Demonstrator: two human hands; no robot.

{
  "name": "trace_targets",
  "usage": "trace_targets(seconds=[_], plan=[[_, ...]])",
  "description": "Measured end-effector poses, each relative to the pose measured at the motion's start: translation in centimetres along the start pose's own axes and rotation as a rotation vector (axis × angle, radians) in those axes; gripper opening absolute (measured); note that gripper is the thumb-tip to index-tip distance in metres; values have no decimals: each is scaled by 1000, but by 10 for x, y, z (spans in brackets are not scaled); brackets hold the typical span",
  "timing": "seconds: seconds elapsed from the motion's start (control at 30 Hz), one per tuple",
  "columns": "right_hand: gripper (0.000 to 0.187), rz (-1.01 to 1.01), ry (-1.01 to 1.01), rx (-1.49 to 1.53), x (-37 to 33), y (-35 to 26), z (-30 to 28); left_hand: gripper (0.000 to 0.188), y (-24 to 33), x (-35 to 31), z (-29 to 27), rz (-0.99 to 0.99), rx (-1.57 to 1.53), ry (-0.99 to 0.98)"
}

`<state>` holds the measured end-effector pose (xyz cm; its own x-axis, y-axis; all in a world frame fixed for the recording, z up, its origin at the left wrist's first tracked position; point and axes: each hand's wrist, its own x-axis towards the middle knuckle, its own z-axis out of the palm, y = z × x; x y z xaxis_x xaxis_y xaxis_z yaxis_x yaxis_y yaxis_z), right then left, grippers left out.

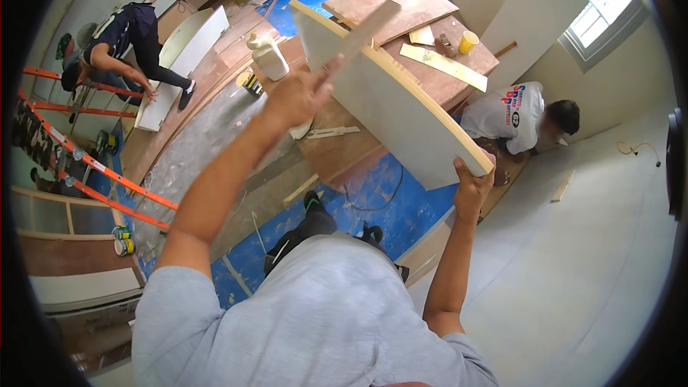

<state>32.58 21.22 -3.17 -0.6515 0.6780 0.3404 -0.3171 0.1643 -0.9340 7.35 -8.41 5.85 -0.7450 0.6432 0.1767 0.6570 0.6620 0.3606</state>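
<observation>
Cannot see the stick (365, 32) or left grip (297, 100) sharply through the blur, nor tell the exact hold. Cannot see the panel's (376, 104) far face, turned away, nor how every finger of the right grip (473, 186) lies around its corner. Cannot see all of the crouching person (512, 115), partly hidden by the panel. Cannot identify the small brown object (446, 44) on the surface (481, 63), nor the dark thing (674, 165) cut off at the right rim.

Panel (380, 100) right of ladder (127, 184); beyond the panel, a cup (468, 43), seemingly on a board (483, 61).
</observation>
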Motion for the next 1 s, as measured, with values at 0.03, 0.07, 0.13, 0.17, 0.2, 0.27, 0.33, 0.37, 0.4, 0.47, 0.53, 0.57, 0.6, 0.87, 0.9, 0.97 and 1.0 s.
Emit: trace_targets(seconds=[0.03, 0.07, 0.13, 0.17, 0.2, 0.27, 0.33, 0.37, 0.4, 0.47, 0.53, 0.57, 0.6, 0.87, 0.9, 0.97, 1.0], plan=[[38, 12, -3, 6, 3, 1, -1, 66, -17, 13, -11, -87, 10, -12], [39, 24, -4, 8, 5, 4, -3, 66, -38, 29, -19, -120, -48, 13], [39, 17, 5, -5, 10, 5, -5, 67, -80, 64, -34, -206, -81, 3], [39, 0, 22, -15, 11, 6, -4, 67, -101, 82, -43, -254, -51, -35], [39, -3, 33, -26, 6, 7, -5, 68, -116, 87, -45, -314, -21, -83], [39, 7, 38, -88, 6, 11, -13, 69, -131, 96, -48, -220, 22, -45], [39, 28, 44, -79, 3, 12, -15, 70, -137, 98, -48, -167, 57, -19], [39, 39, 37, -41, 3, 12, -14, 70, -138, 97, -47, -169, 68, -5], [38, 49, 32, 0, 5, 10, -12, 71, -136, 97, -47, -168, 81, 9], [39, 19, 8, -27, 2, 3, -7, 71, -125, 81, -35, -200, -13, -5], [37, 6, 11, -12, 1, 0, 1, 72, -91, 62, -27, -156, -51, -9], [35, 13, 17, 0, -1, -1, 2, 73, -64, 47, -14, -104, -61, -11], [32, 11, 23, 14, 2, -2, 3, 72, -45, 35, 0, -48, -56, -3], [35, -98, 29, -180, 1, 4, -3, 69, 171, -88, 33, 101, -125, -211], [33, -42, -1, -104, -1, 2, 0, 69, 185, -94, 37, 113, -127, -205], [30, -59, 54, 65, -1, 10, 6, 66, 222, -106, 42, 163, -119, -334], [30, -108, 31, 80, 0, 12, 2, 65, 230, -114, 39, 169, -96, -385]])
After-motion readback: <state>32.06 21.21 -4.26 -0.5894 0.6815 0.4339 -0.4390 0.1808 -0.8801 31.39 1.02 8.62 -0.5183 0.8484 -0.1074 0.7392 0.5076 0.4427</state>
